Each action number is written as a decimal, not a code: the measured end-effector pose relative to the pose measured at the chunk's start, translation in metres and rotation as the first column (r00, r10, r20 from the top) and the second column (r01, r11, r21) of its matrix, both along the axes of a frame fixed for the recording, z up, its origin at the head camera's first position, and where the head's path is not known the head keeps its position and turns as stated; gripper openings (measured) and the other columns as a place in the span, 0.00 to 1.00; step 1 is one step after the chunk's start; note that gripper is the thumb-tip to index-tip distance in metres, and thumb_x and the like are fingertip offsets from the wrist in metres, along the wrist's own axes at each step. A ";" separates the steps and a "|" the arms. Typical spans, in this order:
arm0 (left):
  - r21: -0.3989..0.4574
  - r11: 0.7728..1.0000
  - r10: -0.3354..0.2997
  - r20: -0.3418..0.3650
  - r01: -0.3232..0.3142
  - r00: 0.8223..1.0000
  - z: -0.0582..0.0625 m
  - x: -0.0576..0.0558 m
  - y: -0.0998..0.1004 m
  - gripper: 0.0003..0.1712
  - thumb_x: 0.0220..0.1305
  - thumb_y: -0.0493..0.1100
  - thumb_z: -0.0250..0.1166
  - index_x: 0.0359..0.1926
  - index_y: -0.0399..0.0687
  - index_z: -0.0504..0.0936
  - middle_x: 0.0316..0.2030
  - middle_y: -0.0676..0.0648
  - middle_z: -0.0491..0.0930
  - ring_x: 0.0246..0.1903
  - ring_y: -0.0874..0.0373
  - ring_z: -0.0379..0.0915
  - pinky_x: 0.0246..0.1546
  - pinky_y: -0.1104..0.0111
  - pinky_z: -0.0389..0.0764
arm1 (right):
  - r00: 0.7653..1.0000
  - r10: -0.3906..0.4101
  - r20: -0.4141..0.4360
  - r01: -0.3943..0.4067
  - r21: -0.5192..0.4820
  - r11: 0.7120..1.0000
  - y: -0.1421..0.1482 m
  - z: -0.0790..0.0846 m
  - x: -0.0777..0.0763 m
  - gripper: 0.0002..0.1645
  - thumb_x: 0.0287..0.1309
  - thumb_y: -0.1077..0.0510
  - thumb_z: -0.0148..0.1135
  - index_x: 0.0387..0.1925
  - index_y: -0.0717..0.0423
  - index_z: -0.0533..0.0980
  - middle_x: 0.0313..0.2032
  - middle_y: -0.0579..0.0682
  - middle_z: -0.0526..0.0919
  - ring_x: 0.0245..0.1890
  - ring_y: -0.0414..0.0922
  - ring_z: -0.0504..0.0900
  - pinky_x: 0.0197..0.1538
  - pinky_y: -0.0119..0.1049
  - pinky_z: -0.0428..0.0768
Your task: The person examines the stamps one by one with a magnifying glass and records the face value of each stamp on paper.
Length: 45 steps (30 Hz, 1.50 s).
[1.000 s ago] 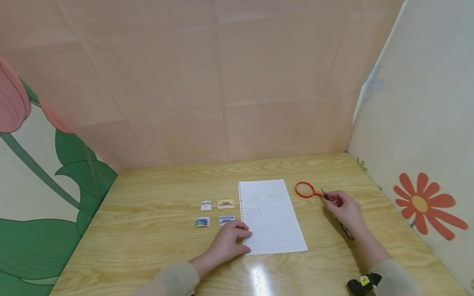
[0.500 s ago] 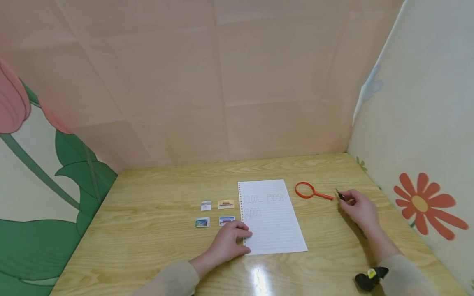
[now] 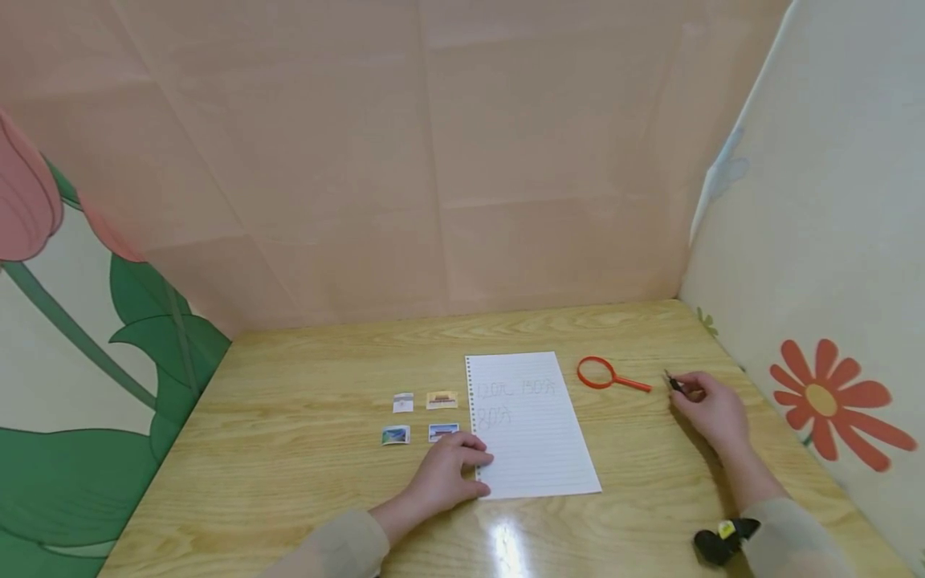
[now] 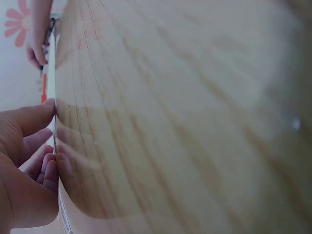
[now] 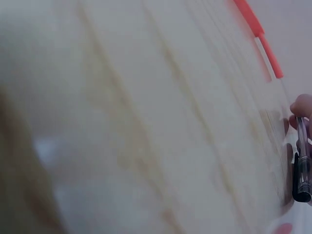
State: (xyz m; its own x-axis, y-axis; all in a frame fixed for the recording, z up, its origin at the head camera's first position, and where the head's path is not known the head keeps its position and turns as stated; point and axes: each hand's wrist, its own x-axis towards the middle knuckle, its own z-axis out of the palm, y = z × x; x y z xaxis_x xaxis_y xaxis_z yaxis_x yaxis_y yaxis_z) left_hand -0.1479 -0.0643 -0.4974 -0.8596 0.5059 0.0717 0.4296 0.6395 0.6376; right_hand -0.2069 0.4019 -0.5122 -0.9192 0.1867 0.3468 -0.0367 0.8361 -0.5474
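Pen (image 3: 675, 385) was pinched in the right hand (image 3: 714, 411), near three o'clock from the paper (image 3: 538, 453). Left hand (image 3: 448, 472), fingers loosely spread, rested on the paper's eight-o'clock edge. Magnifying glass (image 3: 632, 384) lay at two o'clock, four stamps (image 3: 395, 435) at nine.

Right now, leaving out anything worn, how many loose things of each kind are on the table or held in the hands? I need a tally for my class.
Stamp-like pictures: 4
Lined sheet: 1
Magnifying glass: 1
Pen: 1
Total: 7
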 end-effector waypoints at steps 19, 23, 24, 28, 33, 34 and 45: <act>0.004 1.000 0.002 0.013 -0.002 1.000 0.003 0.001 0.000 0.24 0.50 0.46 0.79 0.51 0.49 0.87 0.50 0.57 0.78 0.52 0.59 0.70 0.57 0.62 0.71 | 0.999 0.034 0.030 -0.035 0.043 0.998 0.011 -0.004 -0.004 0.20 0.58 0.57 0.70 0.48 0.66 0.79 0.35 0.61 0.83 0.34 0.54 0.78 0.33 0.43 0.72; 0.006 1.000 0.003 0.014 -0.003 1.000 0.003 0.001 0.000 0.24 0.50 0.46 0.78 0.50 0.49 0.87 0.50 0.56 0.78 0.51 0.59 0.70 0.57 0.62 0.71 | 0.999 0.045 0.021 -0.046 0.048 0.998 0.011 -0.004 -0.003 0.22 0.58 0.56 0.69 0.50 0.66 0.79 0.37 0.63 0.82 0.35 0.58 0.79 0.34 0.47 0.74; 0.006 1.000 0.003 0.012 -0.003 1.000 0.003 0.001 0.000 0.24 0.50 0.46 0.78 0.50 0.49 0.87 0.50 0.56 0.78 0.51 0.59 0.70 0.57 0.62 0.71 | 0.999 0.047 0.021 -0.048 0.047 0.998 0.011 -0.004 -0.003 0.22 0.59 0.56 0.69 0.50 0.67 0.78 0.38 0.64 0.82 0.36 0.59 0.80 0.35 0.49 0.75; 0.004 1.000 0.000 0.004 0.000 1.000 0.002 0.001 0.000 0.24 0.50 0.46 0.79 0.50 0.49 0.87 0.50 0.56 0.78 0.52 0.59 0.70 0.57 0.62 0.71 | 0.999 0.040 0.004 -0.040 0.044 0.998 0.006 0.000 -0.002 0.23 0.59 0.56 0.69 0.51 0.67 0.78 0.42 0.66 0.79 0.40 0.62 0.78 0.39 0.55 0.74; -0.009 1.000 -0.004 -0.006 0.004 1.000 0.003 0.000 0.001 0.24 0.50 0.47 0.78 0.50 0.49 0.87 0.49 0.57 0.78 0.52 0.59 0.70 0.58 0.62 0.70 | 0.988 0.096 -0.119 -0.091 0.043 0.995 -0.010 0.009 -0.005 0.20 0.55 0.61 0.71 0.49 0.66 0.80 0.43 0.66 0.81 0.40 0.62 0.78 0.41 0.50 0.72; -0.011 1.000 -0.004 -0.007 0.004 1.000 0.003 0.000 0.001 0.24 0.50 0.47 0.78 0.50 0.49 0.87 0.49 0.57 0.78 0.51 0.59 0.70 0.57 0.63 0.70 | 0.983 0.114 -0.146 -0.109 0.040 0.993 -0.014 0.010 -0.006 0.20 0.54 0.62 0.71 0.48 0.66 0.80 0.42 0.66 0.82 0.39 0.62 0.78 0.42 0.46 0.72; 0.039 0.999 -0.024 -0.001 0.024 1.000 0.004 -0.002 -0.004 0.25 0.52 0.47 0.77 0.53 0.48 0.85 0.51 0.54 0.79 0.53 0.57 0.72 0.59 0.60 0.70 | 0.972 0.218 -0.086 -0.223 -0.062 0.973 -0.053 0.014 -0.015 0.23 0.57 0.61 0.71 0.53 0.66 0.79 0.47 0.66 0.80 0.46 0.59 0.77 0.45 0.45 0.81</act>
State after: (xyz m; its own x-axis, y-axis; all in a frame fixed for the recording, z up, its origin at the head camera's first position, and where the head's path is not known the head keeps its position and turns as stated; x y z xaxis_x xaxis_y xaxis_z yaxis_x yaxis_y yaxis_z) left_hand -0.1500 -0.0679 -0.4931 -0.8470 0.5235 0.0923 0.4451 0.6034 0.6617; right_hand -0.2214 0.3487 -0.4985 -0.9111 0.0090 0.4122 -0.2606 0.7621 -0.5927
